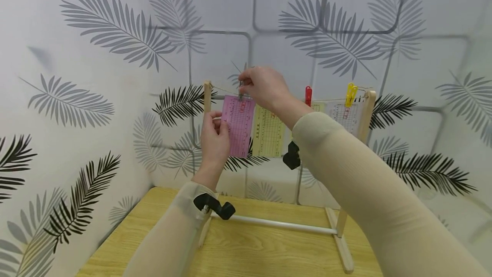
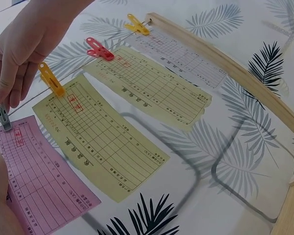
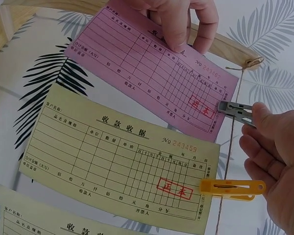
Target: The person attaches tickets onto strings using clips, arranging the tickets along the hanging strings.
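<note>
A pink receipt slip [image 1: 239,127] hangs at the left end of a thin string [image 3: 229,156]. My left hand [image 1: 215,138] holds its left edge, with the thumb on the printed face. At the slip's top edge my right hand [image 1: 267,89] pinches the tail of a grey clothespin [image 3: 237,111] between thumb and fingers. The front end of that clothespin overlaps the slip's edge at the string. Beside the pink slip hangs a yellow receipt slip [image 3: 117,152], clipped by a yellow clothespin [image 3: 235,187].
Farther right hang another yellow slip [image 2: 152,88] under a red clothespin [image 2: 99,49] and a white slip [image 2: 181,56] under a yellow clothespin [image 2: 138,24]. The string runs between the posts of a wooden stand [image 1: 367,116] on a wood-grain table [image 1: 269,251], before a leaf-patterned wall.
</note>
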